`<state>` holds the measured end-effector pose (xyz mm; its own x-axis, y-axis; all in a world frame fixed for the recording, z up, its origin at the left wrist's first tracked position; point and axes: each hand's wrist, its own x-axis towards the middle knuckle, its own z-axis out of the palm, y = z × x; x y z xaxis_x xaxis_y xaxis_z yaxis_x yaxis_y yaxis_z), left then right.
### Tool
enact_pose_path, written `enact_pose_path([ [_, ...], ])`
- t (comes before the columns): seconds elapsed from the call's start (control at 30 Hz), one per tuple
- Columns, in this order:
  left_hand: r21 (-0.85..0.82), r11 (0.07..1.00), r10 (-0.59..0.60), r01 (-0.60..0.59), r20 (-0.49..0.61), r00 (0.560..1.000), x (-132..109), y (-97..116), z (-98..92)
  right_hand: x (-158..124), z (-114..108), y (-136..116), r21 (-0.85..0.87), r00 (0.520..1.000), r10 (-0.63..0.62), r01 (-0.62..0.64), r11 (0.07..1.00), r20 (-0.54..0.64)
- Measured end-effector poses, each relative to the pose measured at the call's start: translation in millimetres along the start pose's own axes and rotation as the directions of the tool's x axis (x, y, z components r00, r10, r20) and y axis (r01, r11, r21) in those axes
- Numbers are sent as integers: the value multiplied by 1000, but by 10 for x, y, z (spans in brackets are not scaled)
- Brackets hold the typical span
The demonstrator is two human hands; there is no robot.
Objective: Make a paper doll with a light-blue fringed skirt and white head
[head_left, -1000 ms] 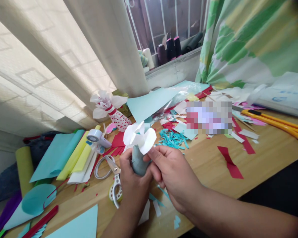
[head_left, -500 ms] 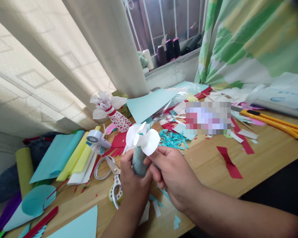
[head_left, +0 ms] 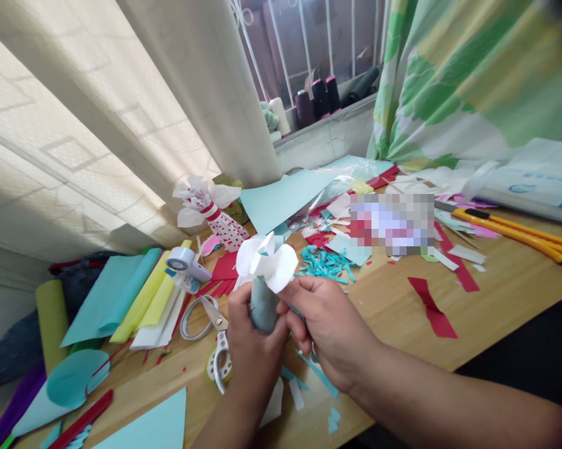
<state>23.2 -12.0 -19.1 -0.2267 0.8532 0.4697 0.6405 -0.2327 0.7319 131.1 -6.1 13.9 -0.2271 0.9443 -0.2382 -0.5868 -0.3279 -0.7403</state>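
Note:
A paper flower with white petals stands upright out of a grey-blue wrapped base in front of me. My left hand is closed round that base. The thumb and fingers of my right hand pinch at the right side, just under a white petal; the exact spot is partly hidden by the fingers. Left of my left hand lie open scissors and a roll of tape. Behind the flower is a heap of cut turquoise paper strips.
A red-dotted paper bouquet stands at the back. Coloured paper rolls, a light blue paper cone and a white handheld device lie left. Red strips and a yellow cutter knife lie right. Thread spools line the windowsill.
Very little differs. The view has shifted slightly, and the flower has turned a touch in my hands. Both hands keep their hold near the petals and base.

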Motion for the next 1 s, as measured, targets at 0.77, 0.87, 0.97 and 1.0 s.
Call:
enact_pose_path([
  [0.77, -120, 971, -210, 206, -22, 977, 122, -2, -67, -62, -83, 98, -160, 997, 72, -71, 985, 2],
  [0.87, -161, 959, -243, 231, -55, 968, 187, 26, -100, -203, -243, 31, -333, 989, 140, -114, 936, 55],
  [0.97, -229, 925, -326, 303, -70, 943, 247, 12, -129, -290, -557, -285, -644, 988, 66, 39, 764, 139],
  [1.0, -248, 911, -354, 328, -68, 933, 261, -6, -136, -277, -690, -443, -781, 981, -77, 189, 595, 178],
])
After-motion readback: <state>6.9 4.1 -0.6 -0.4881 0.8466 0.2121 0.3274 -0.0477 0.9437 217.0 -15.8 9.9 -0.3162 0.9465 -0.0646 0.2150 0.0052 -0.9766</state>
